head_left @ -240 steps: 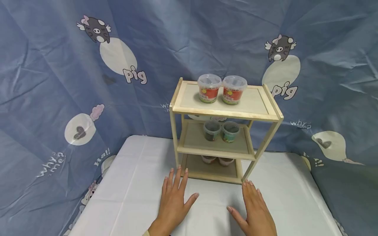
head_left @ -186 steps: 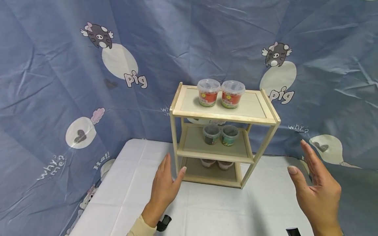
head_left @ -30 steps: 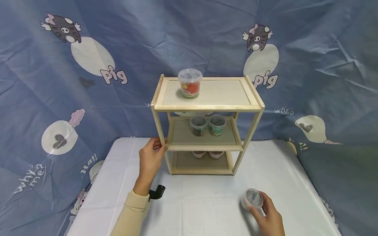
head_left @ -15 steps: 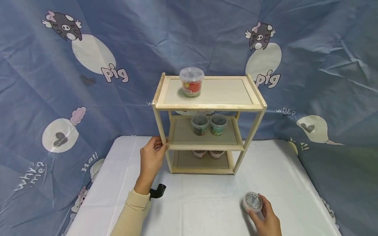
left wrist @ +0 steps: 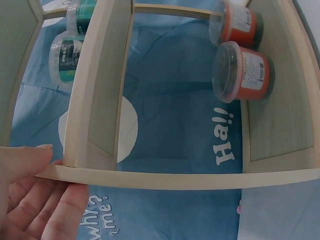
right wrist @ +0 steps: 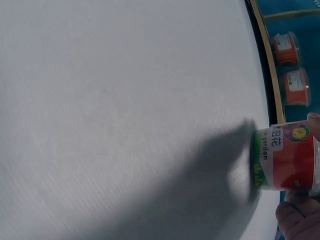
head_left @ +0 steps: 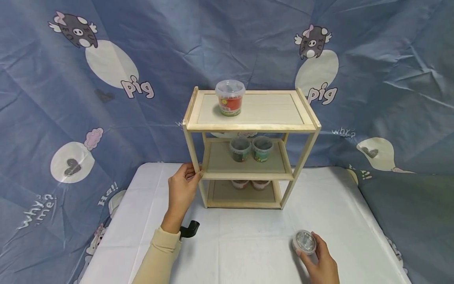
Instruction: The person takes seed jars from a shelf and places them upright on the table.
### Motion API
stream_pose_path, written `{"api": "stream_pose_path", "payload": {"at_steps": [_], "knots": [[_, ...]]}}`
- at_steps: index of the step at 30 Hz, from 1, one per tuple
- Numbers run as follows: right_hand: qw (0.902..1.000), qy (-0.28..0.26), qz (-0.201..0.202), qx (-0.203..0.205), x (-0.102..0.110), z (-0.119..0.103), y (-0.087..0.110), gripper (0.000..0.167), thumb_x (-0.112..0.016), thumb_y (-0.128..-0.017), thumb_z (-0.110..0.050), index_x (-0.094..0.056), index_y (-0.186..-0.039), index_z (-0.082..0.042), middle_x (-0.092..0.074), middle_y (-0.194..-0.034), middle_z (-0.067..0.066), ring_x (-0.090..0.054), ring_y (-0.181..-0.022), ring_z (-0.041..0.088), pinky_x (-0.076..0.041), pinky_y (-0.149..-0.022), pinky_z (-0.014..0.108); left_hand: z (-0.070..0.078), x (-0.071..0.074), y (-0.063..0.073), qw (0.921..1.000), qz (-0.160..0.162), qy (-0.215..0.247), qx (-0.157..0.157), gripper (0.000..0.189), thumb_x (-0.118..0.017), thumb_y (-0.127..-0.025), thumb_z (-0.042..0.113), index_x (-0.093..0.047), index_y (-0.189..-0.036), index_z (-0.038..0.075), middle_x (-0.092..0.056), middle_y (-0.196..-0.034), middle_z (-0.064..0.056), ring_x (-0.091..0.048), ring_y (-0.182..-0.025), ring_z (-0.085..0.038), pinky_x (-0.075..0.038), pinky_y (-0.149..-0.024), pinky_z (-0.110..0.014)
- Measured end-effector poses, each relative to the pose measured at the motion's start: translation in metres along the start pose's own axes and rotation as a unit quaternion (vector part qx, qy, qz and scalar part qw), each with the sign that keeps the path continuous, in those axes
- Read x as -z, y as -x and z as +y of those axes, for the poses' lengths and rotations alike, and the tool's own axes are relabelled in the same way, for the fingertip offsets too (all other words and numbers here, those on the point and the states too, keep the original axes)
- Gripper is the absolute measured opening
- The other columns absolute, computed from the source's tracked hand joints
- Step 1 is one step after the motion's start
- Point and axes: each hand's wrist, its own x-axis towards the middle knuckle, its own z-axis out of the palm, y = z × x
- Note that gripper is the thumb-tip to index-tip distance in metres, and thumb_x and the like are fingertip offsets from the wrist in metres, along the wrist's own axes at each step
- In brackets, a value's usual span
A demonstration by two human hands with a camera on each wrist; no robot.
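My left hand (head_left: 181, 188) grips the left front post of a small three-tier wooden shelf (head_left: 273, 108), level with the middle tier. In the left wrist view, thumb and fingers pinch that post (left wrist: 200, 180) from both sides. At the right front, my right hand (head_left: 322, 262) holds a clear-lidded plastic tub (head_left: 304, 241) by its side. A red label with a flower picture shows on this tub (right wrist: 295, 162) in the right wrist view. Its base is at or just above the white cloth; contact is unclear. A similar red-labelled tub (head_left: 230, 104) stands on the top tier, left of centre.
Two green-labelled tubs, a left one (head_left: 240, 150) and a right one (head_left: 262, 150), stand on the middle tier. Two orange-labelled tubs (left wrist: 245, 75) sit on the bottom tier, partly hidden from above. White cloth (head_left: 248, 244) covers the table; blue printed fabric (head_left: 198, 39) hangs behind.
Eight seconds ago two red-labelled tubs stood on the top tier and both hands were unoccupied. The right-hand tub is now low at the right front, and my left hand holds the post.
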Motion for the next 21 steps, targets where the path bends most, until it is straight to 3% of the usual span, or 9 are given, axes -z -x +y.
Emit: {"api": "stream_pose_path", "payload": {"at_steps": [10,15,21], "knots": [[0.9998,0.005,-0.013,-0.014,0.005,-0.001,-0.002,0.093,-0.083,-0.092,-0.025,-0.026,-0.157,0.008,-0.038,-0.154,0.040,-0.043,-0.136,0.057,-0.043,-0.109,0.061,0.000,0.000,0.000,0.9999,-0.007,0.008,0.000,0.022,-0.078,-0.095,0.003,-0.071,-0.116,-0.002,-0.076,-0.106,-0.013,-0.075,-0.100,-0.023,-0.061,-0.083,-0.025],[0.9991,0.025,-0.014,-0.030,0.017,-0.008,-0.001,0.110,-0.085,-0.089,-0.038,-0.017,-0.162,0.009,-0.032,-0.156,0.040,-0.037,-0.139,0.060,-0.036,-0.113,0.068,-0.001,0.000,0.001,1.0000,-0.009,0.004,0.002,0.023,-0.078,-0.095,0.004,-0.071,-0.116,-0.002,-0.076,-0.106,-0.013,-0.075,-0.099,-0.023,-0.062,-0.084,-0.026],[0.9993,0.014,0.032,0.014,0.044,-0.028,-0.001,0.116,-0.087,-0.088,-0.037,-0.010,-0.165,0.004,-0.031,-0.159,0.037,-0.034,-0.141,0.060,-0.034,-0.110,0.073,0.000,0.000,0.001,1.0000,-0.005,-0.005,-0.003,0.024,-0.078,-0.095,0.005,-0.071,-0.117,-0.002,-0.076,-0.107,-0.013,-0.075,-0.099,-0.023,-0.062,-0.083,-0.028]]}}
